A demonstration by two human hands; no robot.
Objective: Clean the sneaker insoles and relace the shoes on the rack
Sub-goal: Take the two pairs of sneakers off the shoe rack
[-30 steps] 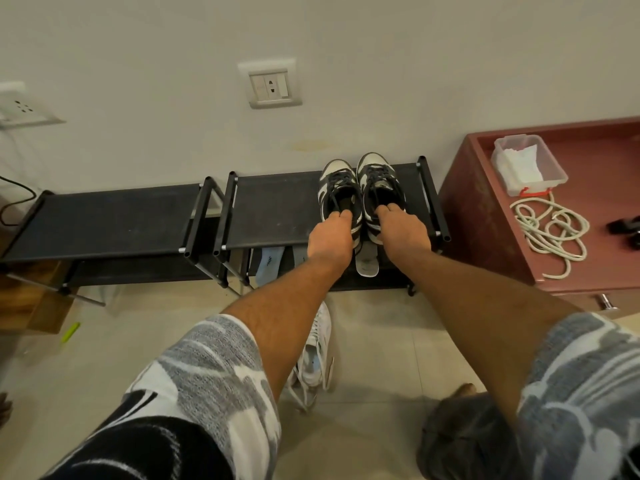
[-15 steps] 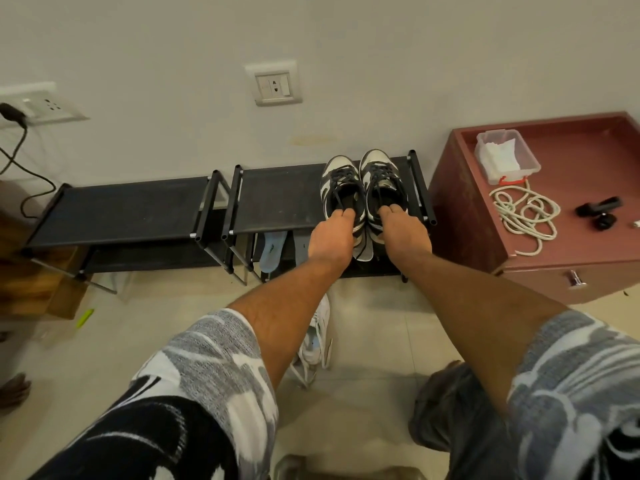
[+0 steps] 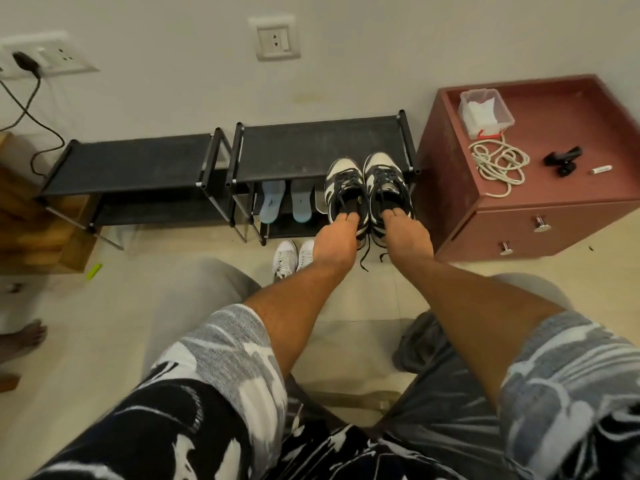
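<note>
- Two black-and-white low-top sneakers hang from the fingers, one per hand. The left hand hooks its fingertips into the heel opening of the left black-and-white sneaker, and the right hand grasps the right black-and-white sneaker the same way.
- Both toes point away from the fingers, over the front edge of the black metal-and-fabric shoe rack. I cannot tell whether the soles touch its top shelf.
- Dark laces cross the eyelets beyond the fingertips, and loose lace ends dangle below the knuckles. This pair looks threaded but probably not tied.
- Left of the left fingers, on the lower shelf, two pale blue foam insoles stand on end with a grey insole beside them. How clean they are cannot be judged.
- Below the left wrist, a pair of white sneakers sits on the floor, its lacing unclear.
- Right of the right fingers, a maroon wooden cabinet carries a coiled white cord and a clear plastic box.
- By my reading the task is about midway: the insoles still need refitting, the knots need tying, and the white pair remains.
</note>
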